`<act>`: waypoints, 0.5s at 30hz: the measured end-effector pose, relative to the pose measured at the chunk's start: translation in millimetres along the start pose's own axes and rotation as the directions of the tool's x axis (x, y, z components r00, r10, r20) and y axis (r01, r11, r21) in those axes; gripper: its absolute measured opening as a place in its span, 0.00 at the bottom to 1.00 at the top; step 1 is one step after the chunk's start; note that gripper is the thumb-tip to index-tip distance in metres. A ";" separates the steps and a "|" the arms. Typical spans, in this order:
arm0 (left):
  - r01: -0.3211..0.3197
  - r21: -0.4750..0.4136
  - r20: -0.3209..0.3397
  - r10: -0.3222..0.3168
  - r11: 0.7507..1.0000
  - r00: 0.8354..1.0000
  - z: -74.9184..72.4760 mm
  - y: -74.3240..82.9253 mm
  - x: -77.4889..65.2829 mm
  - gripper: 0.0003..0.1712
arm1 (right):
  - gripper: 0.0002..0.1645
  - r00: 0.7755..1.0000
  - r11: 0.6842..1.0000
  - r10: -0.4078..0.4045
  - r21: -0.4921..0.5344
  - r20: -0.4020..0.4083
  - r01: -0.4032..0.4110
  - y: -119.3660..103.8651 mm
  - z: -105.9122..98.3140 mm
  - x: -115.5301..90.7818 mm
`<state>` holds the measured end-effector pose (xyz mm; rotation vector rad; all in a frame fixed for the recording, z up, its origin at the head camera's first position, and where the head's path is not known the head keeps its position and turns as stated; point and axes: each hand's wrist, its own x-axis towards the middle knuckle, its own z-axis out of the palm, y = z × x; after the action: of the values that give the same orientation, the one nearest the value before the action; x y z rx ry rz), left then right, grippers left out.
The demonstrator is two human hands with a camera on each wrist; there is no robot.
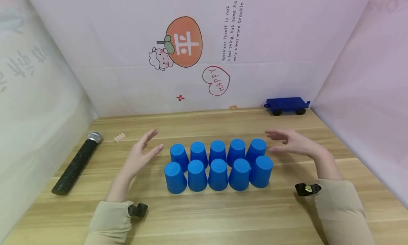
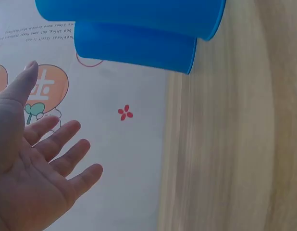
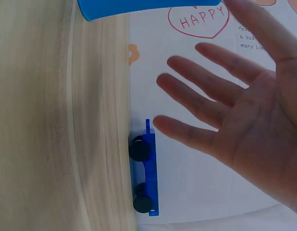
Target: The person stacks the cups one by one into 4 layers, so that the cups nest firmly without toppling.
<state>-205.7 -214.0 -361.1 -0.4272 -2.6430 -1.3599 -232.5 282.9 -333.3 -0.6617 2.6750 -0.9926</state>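
Note:
Several blue cups stand upside down in two rows on the wooden table, a front row with a middle cup (image 1: 218,174) and a back row with a middle cup (image 1: 217,152). Left of the rows, my left hand (image 1: 141,155) hovers with its fingers spread, apart from the nearest cup (image 1: 175,178). My right hand (image 1: 293,142) is on the other side, fingers extended, close to the rightmost back cup (image 1: 256,148). In the left wrist view, two cups (image 2: 134,45) show above the bare palm. Neither hand holds anything.
A black-handled microphone (image 1: 78,163) lies at the left, near a small pale toy brick (image 1: 120,137). At the back right stands a blue toy wagon (image 1: 287,105) with black wheels. Printed white cloth (image 1: 127,78) walls the table at the back and sides.

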 end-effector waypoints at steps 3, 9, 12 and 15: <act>-0.001 -0.023 0.018 0.001 1.000 1.000 4.2 1.3 0.1 0.36 | 0.39 0.999 0.999 -0.013 0.045 0.031 0.012 -1.0 2.0 1.9; -0.002 -0.051 0.045 0.005 0.999 0.999 8.6 5.2 -0.1 0.35 | 0.38 0.996 0.992 -0.046 0.122 0.080 0.036 0.0 7.1 8.7; -0.006 -0.065 0.068 0.010 0.998 0.998 11.7 5.7 -0.5 0.34 | 0.36 0.993 0.988 -0.049 0.151 0.109 0.032 2.9 10.8 11.7; 0.004 -0.077 0.100 0.004 0.997 0.995 15.6 6.0 0.0 0.33 | 0.34 0.992 0.985 -0.044 0.170 0.120 0.023 5.9 13.7 13.2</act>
<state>-203.8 -198.0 -365.5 -0.5177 -2.6755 -1.4823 -241.3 272.8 -348.1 -0.7098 2.4492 -1.1328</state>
